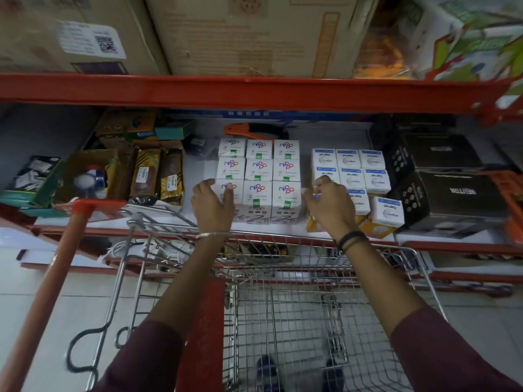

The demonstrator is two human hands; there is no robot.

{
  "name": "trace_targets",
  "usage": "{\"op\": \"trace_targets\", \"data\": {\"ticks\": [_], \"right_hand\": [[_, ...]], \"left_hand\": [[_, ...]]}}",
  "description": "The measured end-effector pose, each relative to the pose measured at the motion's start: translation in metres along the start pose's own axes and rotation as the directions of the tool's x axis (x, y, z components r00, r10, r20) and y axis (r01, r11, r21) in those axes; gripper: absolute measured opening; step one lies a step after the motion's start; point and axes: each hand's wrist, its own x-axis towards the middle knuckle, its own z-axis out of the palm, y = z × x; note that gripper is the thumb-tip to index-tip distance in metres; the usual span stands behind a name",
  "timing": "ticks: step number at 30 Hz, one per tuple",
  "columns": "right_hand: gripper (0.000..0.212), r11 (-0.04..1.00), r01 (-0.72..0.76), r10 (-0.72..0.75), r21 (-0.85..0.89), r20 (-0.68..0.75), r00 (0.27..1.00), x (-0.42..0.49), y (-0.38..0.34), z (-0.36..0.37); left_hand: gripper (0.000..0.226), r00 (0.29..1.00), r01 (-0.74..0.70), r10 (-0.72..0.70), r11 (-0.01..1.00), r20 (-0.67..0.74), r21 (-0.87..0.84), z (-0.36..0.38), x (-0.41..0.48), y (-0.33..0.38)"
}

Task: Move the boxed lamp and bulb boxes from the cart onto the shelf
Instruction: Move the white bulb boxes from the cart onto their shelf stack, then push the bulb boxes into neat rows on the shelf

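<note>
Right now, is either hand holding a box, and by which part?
Left hand rests open against the Nippo stack's left side. Right hand seems to pinch a blue-topped box; unclear where.

A red steel beam (254,91) crosses the whole width and serves as the landmark. Above it sit 2 large brown cartons (246,35), the left one carrying a white label with a QR code (92,39). Below the beam, a grey back panel (42,137) closes the left of the bay, in shadow. Far below, pale floor tiles (56,306) spread out, and lower red rails (467,247) run parallel to the beam.
</note>
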Motion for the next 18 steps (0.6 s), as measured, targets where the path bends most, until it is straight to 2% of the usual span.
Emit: {"op": "trace_targets", "data": {"ticks": [1,2,4,7,9,12,15,18], "right_hand": [[0.034,1.000,0.010,-0.008,0.029,-0.058,0.998,-0.004,0.010,-0.008],[0.033,0.998,0.023,-0.017,0.051,-0.109,0.994,-0.007,0.022,-0.016],[0.035,0.998,0.033,-0.025,0.047,-0.146,0.989,-0.009,0.053,-0.031],[0.045,0.994,0.068,-0.073,-0.081,-0.055,0.996,-0.007,0.105,-0.049],[0.062,0.987,0.047,-0.041,-0.151,0.042,0.998,-0.005,0.133,-0.057],[0.085,0.943,0.080,-0.046,-0.323,0.112,0.993,-0.001,0.158,-0.059],[0.087,0.865,0.139,-0.097,-0.482,0.111,0.989,0.005,0.173,-0.050],[0.082,0.808,0.173,-0.131,-0.564,0.114,0.985,0.011,0.182,-0.041]], "left_hand": [[0.038,0.993,-0.109,0.108,0.994,-0.042,-0.011,0.001,-0.011,0.011],[0.033,0.983,-0.185,0.185,0.982,-0.019,-0.036,0.003,-0.020,0.023],[0.028,0.939,-0.309,0.317,0.948,0.133,-0.079,0.013,-0.041,0.047],[0.035,0.757,-0.598,0.558,0.801,0.340,0.017,0.045,-0.067,0.075],[0.050,0.675,-0.716,0.595,0.671,0.436,0.192,0.075,-0.077,0.082],[0.065,0.670,-0.743,0.563,0.511,0.485,0.432,0.114,-0.082,0.087],[0.067,0.703,-0.702,0.488,0.363,0.517,0.613,0.137,-0.082,0.085],[0.064,0.717,-0.656,0.496,0.244,0.489,0.715,0.147,-0.080,0.080]]}}
